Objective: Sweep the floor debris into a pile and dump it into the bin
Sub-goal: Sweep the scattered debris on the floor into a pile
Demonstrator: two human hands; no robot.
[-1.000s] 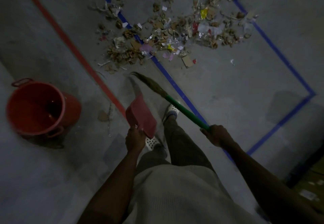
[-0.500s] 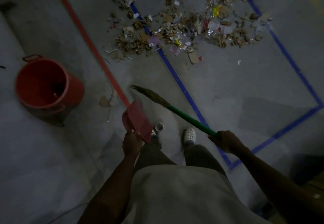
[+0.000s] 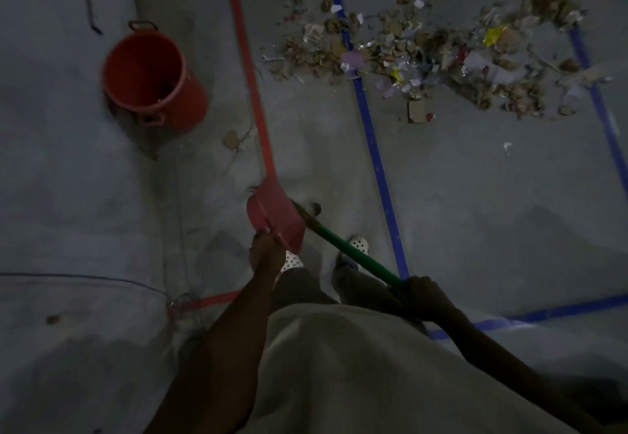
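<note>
- Currently the left hand (image 3: 265, 247) grips the rear edge of the pink dustpan (image 3: 276, 217) with its fingers curled round it. The pan is held tilted, clear of the floor (image 3: 475, 212).
- The right hand (image 3: 421, 297) is closed round the green handle of the broom (image 3: 353, 254), which slants up and to the left across the person's front.
- Change from half a second ago: the broom head then projected well past the dustpan to the left. It now lies behind the pan, with only a short brown section showing at the pan's right edge.
- Change in stance: the two white perforated shoes (image 3: 358, 244) have shifted, and the right one now stands ahead of the left.
- Change in view: the red bin (image 3: 190, 107) now appears higher and further right than before. It stands upright on the floor, left of the red tape line (image 3: 248, 69).
- The debris (image 3: 424, 46) is unswept and lies spread across the blue tape line (image 3: 370, 134), well apart from both the bin and the dustpan. It has moved toward the upper right of the view.
- A flat cardboard piece (image 3: 417, 111) lies at the near edge of the debris, just right of the blue line.
- The corners of both tape lines, previously out of view or only partly shown, now appear near the person's legs.
- A thin cable (image 3: 85, 277) runs across the floor at the left.
- Lighting is dim and the scraps are too small for any print on them to be read.
</note>
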